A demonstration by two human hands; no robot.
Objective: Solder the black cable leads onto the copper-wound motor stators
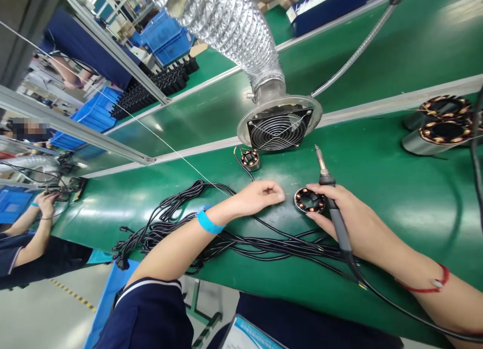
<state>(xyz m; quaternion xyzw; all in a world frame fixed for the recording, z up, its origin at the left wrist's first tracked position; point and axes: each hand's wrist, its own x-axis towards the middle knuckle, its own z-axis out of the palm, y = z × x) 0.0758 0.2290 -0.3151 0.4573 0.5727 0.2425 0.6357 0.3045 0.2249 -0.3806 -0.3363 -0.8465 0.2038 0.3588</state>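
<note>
My right hand (350, 218) has a soldering iron (337, 223) lying across it, tip pointing up and away. Its thumb and forefinger also grip the rim of a small motor stator (308, 201) with copper windings. Just left of the stator, my left hand (262, 195) is closed in a pinch. A thin solder wire (169, 146) runs down from the upper left to this hand, and a fine end seems to show past the fingertips. Black cables (279, 246) lie in a bundle under and beside my left forearm.
Beyond my hands stands a fume extractor fan (279, 130) on a silver duct (241, 31). Another small stator (250, 159) sits before it. Larger stators (439, 135) stand at the right on the green bench (377, 167). A co-worker's hands (46, 205) work at far left.
</note>
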